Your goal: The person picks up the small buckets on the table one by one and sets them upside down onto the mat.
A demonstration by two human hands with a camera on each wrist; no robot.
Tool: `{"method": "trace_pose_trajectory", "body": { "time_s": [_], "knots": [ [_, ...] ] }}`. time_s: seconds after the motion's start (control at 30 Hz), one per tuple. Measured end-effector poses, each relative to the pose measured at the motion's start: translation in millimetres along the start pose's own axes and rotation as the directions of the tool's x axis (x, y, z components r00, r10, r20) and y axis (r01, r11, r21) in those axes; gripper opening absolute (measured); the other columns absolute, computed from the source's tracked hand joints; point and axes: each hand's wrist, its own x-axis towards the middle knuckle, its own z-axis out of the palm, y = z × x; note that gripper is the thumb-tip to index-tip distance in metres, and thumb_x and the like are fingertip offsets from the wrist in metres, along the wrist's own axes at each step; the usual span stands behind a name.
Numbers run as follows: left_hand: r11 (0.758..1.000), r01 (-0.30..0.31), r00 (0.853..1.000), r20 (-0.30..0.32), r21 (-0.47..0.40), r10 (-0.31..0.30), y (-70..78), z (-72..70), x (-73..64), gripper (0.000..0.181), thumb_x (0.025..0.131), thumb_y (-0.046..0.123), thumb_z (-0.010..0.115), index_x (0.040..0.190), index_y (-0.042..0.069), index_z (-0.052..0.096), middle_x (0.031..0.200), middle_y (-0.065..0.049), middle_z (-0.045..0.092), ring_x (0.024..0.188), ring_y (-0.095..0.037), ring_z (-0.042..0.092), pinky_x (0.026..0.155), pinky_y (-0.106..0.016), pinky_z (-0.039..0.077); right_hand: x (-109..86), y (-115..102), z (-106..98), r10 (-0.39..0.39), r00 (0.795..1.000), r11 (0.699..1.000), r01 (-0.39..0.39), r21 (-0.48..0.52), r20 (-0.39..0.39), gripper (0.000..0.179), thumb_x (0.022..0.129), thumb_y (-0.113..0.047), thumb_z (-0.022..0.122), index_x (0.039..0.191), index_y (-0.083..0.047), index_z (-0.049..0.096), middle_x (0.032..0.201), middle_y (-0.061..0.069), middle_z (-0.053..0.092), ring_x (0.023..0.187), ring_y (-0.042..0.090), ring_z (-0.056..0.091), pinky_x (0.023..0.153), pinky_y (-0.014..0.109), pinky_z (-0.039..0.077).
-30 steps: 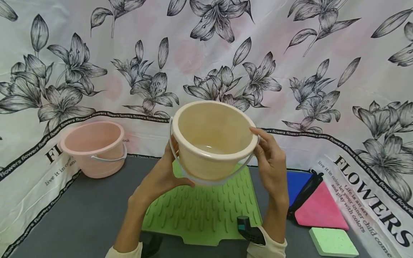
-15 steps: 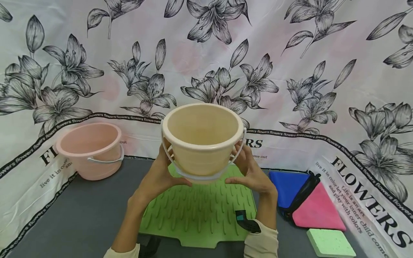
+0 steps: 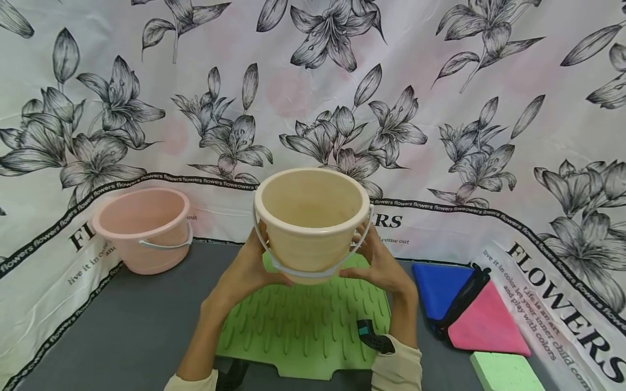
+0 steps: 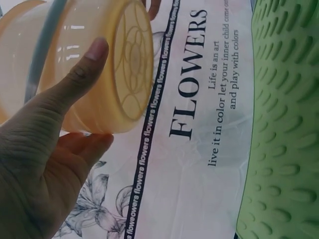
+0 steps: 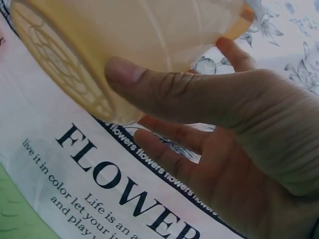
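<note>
A cream plastic bucket (image 3: 313, 247) is held up above the green ridged mat (image 3: 303, 326), its mouth tipped toward the head camera. Its pale grey handle (image 3: 308, 273) hangs down across the front. My left hand (image 3: 251, 269) grips the bucket's left side, and the left wrist view shows the thumb (image 4: 75, 82) along the wall near the flower-patterned base (image 4: 133, 59). On the other side my right hand (image 3: 379, 266) holds the bucket, thumb (image 5: 164, 89) against the wall and fingers behind it. The bucket partly hides the fingers of both hands in the head view.
A pink bucket (image 3: 151, 255) with a grey handle stands at the back left of the dark table (image 3: 142, 320). To the right lie a blue and pink cloth item with a black edge (image 3: 489, 320) and a light green sponge (image 3: 506, 372). A flower-printed sheet (image 3: 313, 125) hangs behind.
The right hand has moved from the bucket's rim down to its lower side. The bucket has turned more level and sits slightly lower in view; the left hand keeps its grip.
</note>
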Motion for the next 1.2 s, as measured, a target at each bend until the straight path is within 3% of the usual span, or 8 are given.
{"method": "trace_pose_trajectory", "body": {
  "time_s": [0.2, 0.53, 0.77, 0.9, 1.03, 1.2],
  "knots": [
    [0.998, -0.012, 1.000, 0.019, 0.060, 0.011, 4.4, -1.9, 0.5, 0.149, 0.060, 0.025, 0.103, 0.170, 0.017, 0.003, 0.168, -0.011, 0.032, 0.150, -0.030, 0.047, 0.118, -0.056, 0.047, 0.3, 1.2, -3.1, -0.004, 1.000, 1.000, 0.004, 0.002, 0.017, 0.138, 0.077, 0.006, 0.088, 0.169, -0.030, -0.008, 0.173, 0.019, 0.022, 0.140, 0.047, 0.054, 0.109, 0.043, 0.057],
    [1.000, -0.014, 1.000, 0.025, 0.013, 0.014, 15.5, -10.4, -1.5, 0.148, 0.062, 0.027, 0.100, 0.169, 0.030, -0.001, 0.170, -0.007, 0.029, 0.153, -0.031, 0.044, 0.118, -0.049, 0.049, -5.2, -8.9, -3.0, 0.060, 0.998, 0.998, -0.060, 0.015, 0.018, 0.139, 0.079, 0.005, 0.088, 0.167, -0.036, -0.012, 0.175, 0.019, 0.017, 0.147, 0.051, 0.045, 0.107, 0.028, 0.057],
    [0.999, -0.026, 0.997, -0.064, 0.045, 0.029, 23.0, -14.7, -3.2, 0.144, 0.060, 0.021, 0.101, 0.170, 0.029, 0.008, 0.170, -0.012, 0.030, 0.154, -0.036, 0.039, 0.113, -0.051, 0.054, -2.7, -14.3, -2.6, 0.016, 1.000, 1.000, -0.015, 0.021, -0.013, 0.144, 0.079, 0.007, 0.086, 0.165, -0.035, -0.021, 0.176, 0.020, 0.014, 0.145, 0.052, 0.046, 0.107, 0.038, 0.058],
    [0.999, -0.041, 0.995, -0.095, 0.001, 0.041, 26.0, -16.5, -1.8, 0.149, 0.062, 0.018, 0.100, 0.169, 0.026, -0.003, 0.173, -0.010, 0.029, 0.158, -0.034, 0.037, 0.113, -0.047, 0.054, -1.6, -16.8, -2.0, 0.024, 0.999, 1.000, -0.024, 0.011, -0.027, 0.147, 0.083, 0.004, 0.085, 0.160, -0.038, -0.033, 0.175, 0.024, 0.011, 0.143, 0.050, 0.048, 0.111, 0.041, 0.056],
    [0.999, -0.037, 0.994, -0.101, -0.033, 0.033, 26.7, -17.4, -2.1, 0.154, 0.063, 0.017, 0.098, 0.166, 0.028, -0.016, 0.173, -0.011, 0.029, 0.157, -0.032, 0.038, 0.114, -0.044, 0.053, -1.0, -19.3, -2.3, 0.008, 0.999, 1.000, -0.008, -0.002, -0.031, 0.147, 0.082, 0.003, 0.086, 0.159, -0.038, -0.034, 0.173, 0.027, 0.016, 0.139, 0.036, 0.059, 0.112, 0.043, 0.055],
    [0.998, -0.048, 0.993, -0.110, -0.044, 0.042, 26.4, -19.5, -3.3, 0.152, 0.063, 0.011, 0.098, 0.168, 0.028, -0.010, 0.170, -0.014, 0.034, 0.154, -0.032, 0.042, 0.111, -0.036, 0.055, 0.4, -23.7, -2.2, -0.023, 0.999, 1.000, 0.024, 0.005, -0.031, 0.149, 0.080, 0.004, 0.087, 0.160, -0.038, -0.032, 0.169, 0.031, 0.026, 0.127, 0.008, 0.067, 0.109, 0.041, 0.057]
  ]
}}
